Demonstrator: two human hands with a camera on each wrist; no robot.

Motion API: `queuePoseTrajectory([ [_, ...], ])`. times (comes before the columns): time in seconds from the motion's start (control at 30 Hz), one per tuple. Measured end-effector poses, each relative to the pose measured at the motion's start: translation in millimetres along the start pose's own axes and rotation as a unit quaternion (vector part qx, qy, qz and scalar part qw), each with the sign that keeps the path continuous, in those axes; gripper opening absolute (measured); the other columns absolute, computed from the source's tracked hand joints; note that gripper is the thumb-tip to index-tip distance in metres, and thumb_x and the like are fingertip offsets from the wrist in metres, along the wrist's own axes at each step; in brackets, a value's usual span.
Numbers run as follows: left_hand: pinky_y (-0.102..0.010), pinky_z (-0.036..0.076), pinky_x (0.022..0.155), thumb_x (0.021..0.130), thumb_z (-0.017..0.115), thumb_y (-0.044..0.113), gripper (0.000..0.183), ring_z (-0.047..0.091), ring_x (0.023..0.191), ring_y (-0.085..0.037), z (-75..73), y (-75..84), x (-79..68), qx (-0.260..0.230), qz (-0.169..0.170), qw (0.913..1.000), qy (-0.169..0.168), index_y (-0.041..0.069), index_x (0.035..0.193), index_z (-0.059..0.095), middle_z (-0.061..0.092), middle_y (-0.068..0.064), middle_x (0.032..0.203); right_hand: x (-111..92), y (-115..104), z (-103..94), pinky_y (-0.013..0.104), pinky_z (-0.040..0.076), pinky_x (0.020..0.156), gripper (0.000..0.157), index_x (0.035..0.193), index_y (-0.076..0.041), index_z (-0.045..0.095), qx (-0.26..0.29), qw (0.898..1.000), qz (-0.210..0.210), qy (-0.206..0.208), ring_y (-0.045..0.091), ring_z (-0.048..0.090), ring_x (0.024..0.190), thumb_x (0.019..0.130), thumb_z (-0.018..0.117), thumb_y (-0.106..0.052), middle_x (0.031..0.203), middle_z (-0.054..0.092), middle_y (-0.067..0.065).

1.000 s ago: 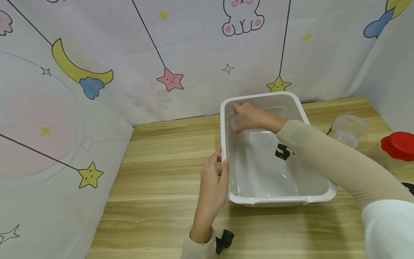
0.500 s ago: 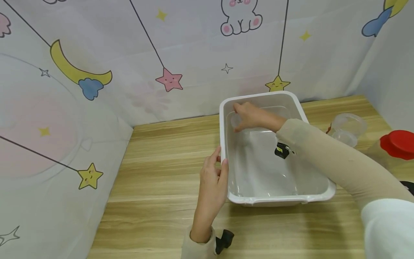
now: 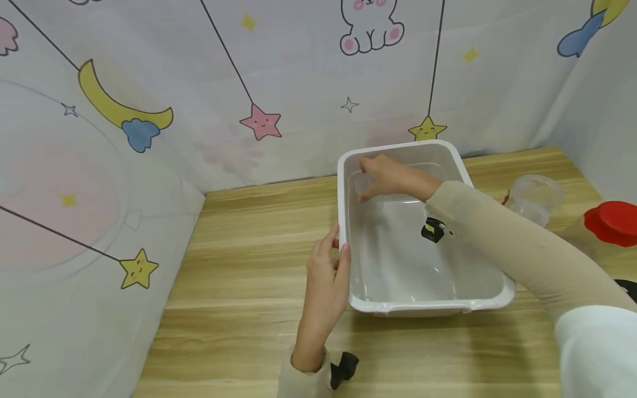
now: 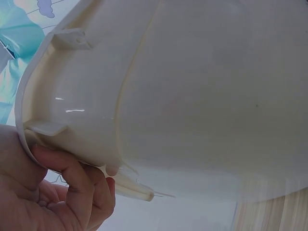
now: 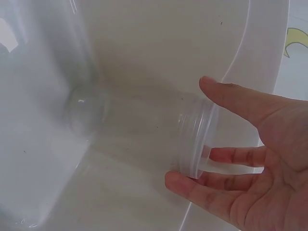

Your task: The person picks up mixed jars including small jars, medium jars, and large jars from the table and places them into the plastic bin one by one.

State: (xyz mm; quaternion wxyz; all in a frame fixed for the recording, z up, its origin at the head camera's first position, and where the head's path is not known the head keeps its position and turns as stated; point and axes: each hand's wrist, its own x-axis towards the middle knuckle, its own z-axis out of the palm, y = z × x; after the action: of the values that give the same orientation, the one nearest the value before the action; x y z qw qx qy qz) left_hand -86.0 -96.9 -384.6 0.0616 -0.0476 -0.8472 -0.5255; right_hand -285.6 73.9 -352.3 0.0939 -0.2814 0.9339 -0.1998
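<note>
A white plastic basin [image 3: 408,260] stands on the wooden table. My left hand [image 3: 325,282] grips its left rim; in the left wrist view the fingers [image 4: 79,187] curl under the edge against the outer wall. Inside the basin's far left corner, my right hand [image 3: 388,178] holds a clear, lidless-looking plastic jar [image 5: 144,125]. The thumb and fingers [image 5: 226,98] span the jar's threaded mouth, and the jar lies tilted along the wall with its base toward the basin floor. In the head view the hand hides most of the jar.
To the right of the basin are clear plastic containers [image 3: 537,196] and a red scalloped lid [image 3: 614,221], with part of a black object [image 3: 628,287] at the frame's edge. Small black devices sit at both wrists. A printed cloth [image 3: 298,72] hangs behind the table.
</note>
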Motion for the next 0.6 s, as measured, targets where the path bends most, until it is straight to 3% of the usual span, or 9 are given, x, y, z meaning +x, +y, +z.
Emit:
queuePoseTrajectory([
  [0.33, -0.027, 0.056, 0.059, 0.106, 0.048, 0.017, 0.048, 0.065, 0.067, -0.019, -1.4, 2.0, 1.3, -0.014, 0.0, 0.9999, 0.0, -0.001, 0.15, 0.04, 0.051, -0.012, 0.114, -1, -4, -8.6, 0.047, 0.051, 0.088, 0.061, 0.118, 0.008, 0.052, 0.01, 1.0, 0.013, -0.005, 0.035, 0.058, 0.102, 0.079, 0.087, -0.025, 0.114, 0.062, 0.025],
  [0.6, -0.025, 0.056, 0.062, 0.107, 0.048, 0.017, 0.047, 0.068, 0.071, -0.02, 1.3, 0.7, -0.4, -0.019, -0.007, 0.9998, -0.003, -0.001, 0.15, 0.04, 0.051, -0.013, 0.115, -5, -3, -10.0, 0.047, 0.051, 0.09, 0.058, 0.118, 0.007, 0.053, 0.018, 0.999, 0.033, -0.026, 0.036, 0.059, 0.106, 0.081, 0.084, -0.025, 0.116, 0.062, 0.025],
])
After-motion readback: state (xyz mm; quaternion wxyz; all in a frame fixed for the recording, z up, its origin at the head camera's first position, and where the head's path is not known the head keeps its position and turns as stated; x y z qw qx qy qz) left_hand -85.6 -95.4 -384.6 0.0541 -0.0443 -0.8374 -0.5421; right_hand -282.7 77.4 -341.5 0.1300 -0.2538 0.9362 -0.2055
